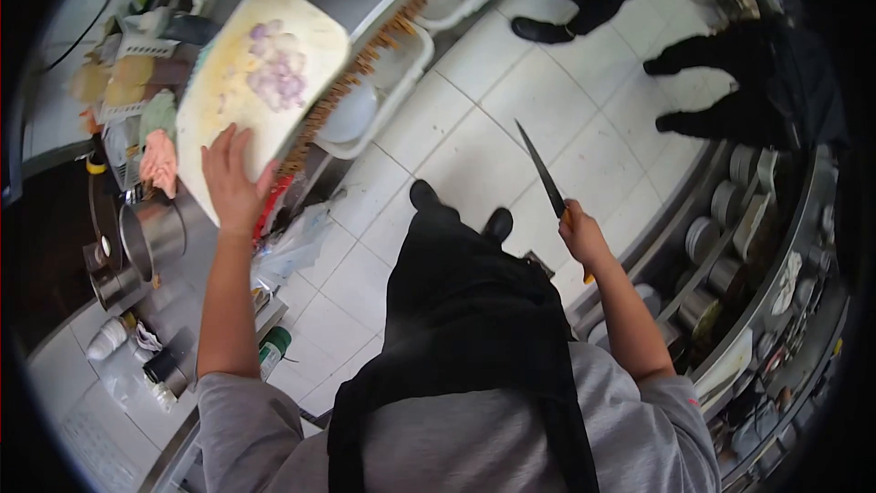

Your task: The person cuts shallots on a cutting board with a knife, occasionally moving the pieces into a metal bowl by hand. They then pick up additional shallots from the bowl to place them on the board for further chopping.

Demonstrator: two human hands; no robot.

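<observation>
My left hand (234,181) lies on the lower part of a white cutting board (205,114), its fingers spread and nothing in them. Farther up the board is a loose heap of pale purple pieces (276,73) that look like cut onion or shallot. Off to the right, over the floor, my right hand (582,236) is wrapped round the yellow-orange handle of a long knife (540,167). The dark blade points up and away from me, well apart from the board.
Pink cloth (158,163) and a steel pot (153,236) stand left of the board. White tubs (401,92) sit under the counter edge. Two people in dark clothes (730,83) stand at the upper right. Shelves with metal containers (703,242) line the right side.
</observation>
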